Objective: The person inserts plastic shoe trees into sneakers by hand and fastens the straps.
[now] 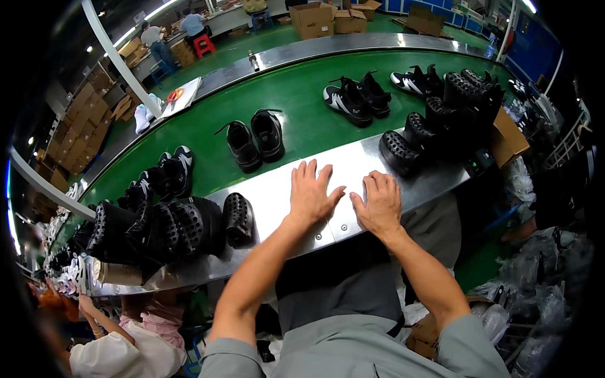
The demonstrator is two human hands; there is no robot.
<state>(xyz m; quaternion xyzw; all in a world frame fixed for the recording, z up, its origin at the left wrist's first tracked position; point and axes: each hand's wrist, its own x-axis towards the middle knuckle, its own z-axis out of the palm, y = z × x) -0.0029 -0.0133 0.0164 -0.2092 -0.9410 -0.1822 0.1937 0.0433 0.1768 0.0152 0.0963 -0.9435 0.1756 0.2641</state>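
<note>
My left hand [310,192] lies flat on the metal ledge [271,192], its fingers spread and nothing in it. Beside it my right hand [380,203] rests on the same ledge, palm down, fingers loosely bent and close together, also holding nothing visible. Left of my left hand stands a black perforated piece like a shoe insert [237,220]. Beyond it, on the green belt, is a pair of black sneakers [255,142]. Right of my right hand sit more black perforated pieces [400,151], several of them piled up. Another pair of black and white sneakers [357,101] stands farther off on the belt.
More black perforated pieces [189,227] crowd the ledge at left, with black and grey sneakers [176,173] behind them. A cardboard box [508,135] and clear plastic bags [529,296] are at right. A co-worker in a white top [126,353] is at lower left. Orange-handled scissors [174,95] lie across the belt.
</note>
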